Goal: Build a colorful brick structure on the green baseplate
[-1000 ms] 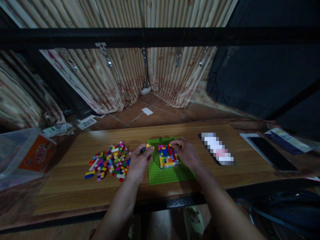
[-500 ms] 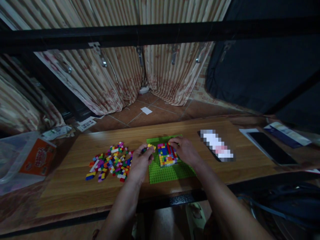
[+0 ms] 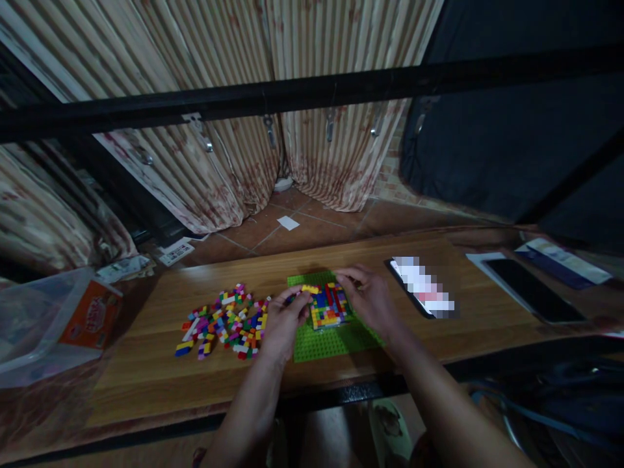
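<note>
A green studded baseplate (image 3: 316, 348) lies on the wooden table, carrying a multicoloured block of building bricks (image 3: 330, 311). At the left side of that block, my left hand (image 3: 285, 318) pinches a yellow building brick (image 3: 311, 289) between thumb and fingers. My right hand (image 3: 365, 296) is over the block's upper right corner, fingertips drawn together; whether a small piece sits between them is too small to tell. Left of my left hand spreads a heap of loose building bricks (image 3: 234, 322) in many colours.
A phone (image 3: 422, 286) with a blurred screen rests right of the baseplate. Farther right is a dark tablet-like slab (image 3: 531, 289) on white paper. A clear plastic bin (image 3: 43, 312) with an orange label stands at the left. The wooden table (image 3: 156, 383) has a dark front edge.
The view has tilted slightly upward. My left hand has shifted a little so the yellow brick shows longer above the block's left corner. My right fingertips have lifted slightly away from the block.
</note>
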Demonstrator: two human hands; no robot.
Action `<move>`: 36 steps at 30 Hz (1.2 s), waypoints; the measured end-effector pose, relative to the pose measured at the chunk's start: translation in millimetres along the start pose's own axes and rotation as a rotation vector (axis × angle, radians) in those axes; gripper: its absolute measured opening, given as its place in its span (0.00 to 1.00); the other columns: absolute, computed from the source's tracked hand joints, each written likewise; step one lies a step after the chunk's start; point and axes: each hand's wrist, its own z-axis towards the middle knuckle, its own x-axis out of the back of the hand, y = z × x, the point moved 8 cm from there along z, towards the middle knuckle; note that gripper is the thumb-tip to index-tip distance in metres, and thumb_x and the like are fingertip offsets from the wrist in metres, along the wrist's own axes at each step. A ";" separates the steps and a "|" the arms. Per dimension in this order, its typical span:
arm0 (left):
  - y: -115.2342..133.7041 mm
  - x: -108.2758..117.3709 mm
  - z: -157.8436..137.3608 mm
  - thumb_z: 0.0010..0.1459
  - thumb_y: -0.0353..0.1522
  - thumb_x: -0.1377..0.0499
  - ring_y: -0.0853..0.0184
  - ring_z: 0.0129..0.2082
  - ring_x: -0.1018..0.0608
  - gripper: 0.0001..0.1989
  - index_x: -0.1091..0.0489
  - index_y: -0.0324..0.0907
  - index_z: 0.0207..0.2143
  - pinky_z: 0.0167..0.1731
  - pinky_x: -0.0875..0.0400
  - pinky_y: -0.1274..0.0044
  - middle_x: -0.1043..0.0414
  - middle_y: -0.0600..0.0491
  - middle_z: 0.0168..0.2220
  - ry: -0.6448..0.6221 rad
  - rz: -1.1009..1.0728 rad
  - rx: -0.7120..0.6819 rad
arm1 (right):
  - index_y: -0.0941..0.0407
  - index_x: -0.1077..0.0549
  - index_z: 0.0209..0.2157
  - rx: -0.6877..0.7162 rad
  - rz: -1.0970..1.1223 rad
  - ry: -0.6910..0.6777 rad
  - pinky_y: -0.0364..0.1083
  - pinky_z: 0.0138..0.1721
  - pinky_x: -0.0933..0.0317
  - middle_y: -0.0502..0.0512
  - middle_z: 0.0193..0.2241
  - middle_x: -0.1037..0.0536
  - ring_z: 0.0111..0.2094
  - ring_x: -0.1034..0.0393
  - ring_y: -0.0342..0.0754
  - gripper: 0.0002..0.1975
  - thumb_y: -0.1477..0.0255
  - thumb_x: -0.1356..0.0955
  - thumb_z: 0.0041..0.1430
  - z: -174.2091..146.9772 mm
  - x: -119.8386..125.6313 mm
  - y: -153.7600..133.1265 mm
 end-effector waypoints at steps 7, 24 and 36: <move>-4.6 -16.8 -4.3 0.39 0.38 0.30 0.79 0.19 0.35 0.18 0.24 0.38 0.34 0.19 0.44 0.86 0.28 0.56 0.24 -0.073 0.022 -0.025 | 0.53 0.22 0.38 -0.087 0.231 -0.165 0.47 0.41 0.33 0.53 0.36 0.19 0.38 0.25 0.49 0.10 0.66 0.32 0.56 -11.9 -22.9 -15.6; 10.3 8.1 2.8 0.38 0.37 0.31 0.78 0.19 0.34 0.18 0.23 0.39 0.34 0.20 0.45 0.85 0.28 0.56 0.24 0.057 0.043 -0.037 | 0.53 0.21 0.34 0.006 -0.127 -0.120 0.46 0.39 0.35 0.54 0.34 0.19 0.36 0.25 0.49 0.08 0.71 0.34 0.57 -0.1 17.8 23.6; 5.6 1.1 5.0 0.39 0.38 0.31 0.78 0.17 0.37 0.19 0.23 0.38 0.34 0.18 0.48 0.83 0.31 0.57 0.21 -0.011 0.150 -0.071 | 0.53 0.21 0.34 -0.100 -0.118 -0.179 0.46 0.40 0.35 0.53 0.34 0.20 0.35 0.26 0.47 0.08 0.74 0.33 0.54 1.3 -7.8 34.5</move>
